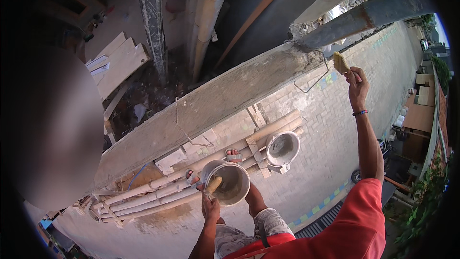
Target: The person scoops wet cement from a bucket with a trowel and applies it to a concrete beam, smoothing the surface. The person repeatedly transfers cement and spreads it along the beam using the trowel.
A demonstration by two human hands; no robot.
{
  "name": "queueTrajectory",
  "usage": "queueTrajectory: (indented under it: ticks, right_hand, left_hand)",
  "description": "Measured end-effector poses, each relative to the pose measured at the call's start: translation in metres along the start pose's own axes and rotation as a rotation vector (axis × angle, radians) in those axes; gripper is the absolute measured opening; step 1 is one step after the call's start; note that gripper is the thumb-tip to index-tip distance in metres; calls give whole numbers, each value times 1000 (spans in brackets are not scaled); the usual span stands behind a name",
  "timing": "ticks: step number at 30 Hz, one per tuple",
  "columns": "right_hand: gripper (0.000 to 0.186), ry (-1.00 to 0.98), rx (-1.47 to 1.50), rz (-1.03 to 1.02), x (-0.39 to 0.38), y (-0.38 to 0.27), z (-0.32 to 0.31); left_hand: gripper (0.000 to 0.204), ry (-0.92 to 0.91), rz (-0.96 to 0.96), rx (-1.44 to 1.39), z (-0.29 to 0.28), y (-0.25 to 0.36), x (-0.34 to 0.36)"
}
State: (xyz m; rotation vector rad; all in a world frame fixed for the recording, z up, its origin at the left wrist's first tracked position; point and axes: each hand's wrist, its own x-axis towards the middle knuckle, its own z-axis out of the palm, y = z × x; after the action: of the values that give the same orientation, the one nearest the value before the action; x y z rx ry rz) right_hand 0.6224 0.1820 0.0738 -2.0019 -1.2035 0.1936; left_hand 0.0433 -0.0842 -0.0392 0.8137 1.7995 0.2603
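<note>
My right hand [358,86] is stretched far out to the right, its fingers closed round a wide brush [340,62] with pale yellowish bristles. The bristles are close to the upper end of the long concrete beam [230,86], near a bent wire [311,84]. Low in front of me, my left hand [210,205] grips the rim of a pale bucket [242,189] with grey, wet-looking material inside. By those fingers, at the bucket's mouth, is a tan, oblong thing [213,184] whose kind I cannot make out.
My feet stand on a scaffold of lashed bamboo poles [158,189], high above a paved ground [326,148]. A second bucket [282,148] stands at the poles' right end. A dark metal post [366,17] meets the beam. Planks [117,64] lie beyond it. A large blur covers the left.
</note>
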Motion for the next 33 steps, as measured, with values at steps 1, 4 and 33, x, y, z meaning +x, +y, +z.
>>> queueTrajectory:
  ticks: [1,4,33]
  right_hand:
    - [19,20,104,53,-13,-16,-5]
    - [20,-199,246,72,-46,-74,5]
    - [15,-896,61,-531,-114,-163,114]
  left_hand:
    - [83,11,-14,130,-6,16,-8]
    - [75,0,-54,-253,-1,-38,2]
    - [79,170,16,-490,-47,-101,-26]
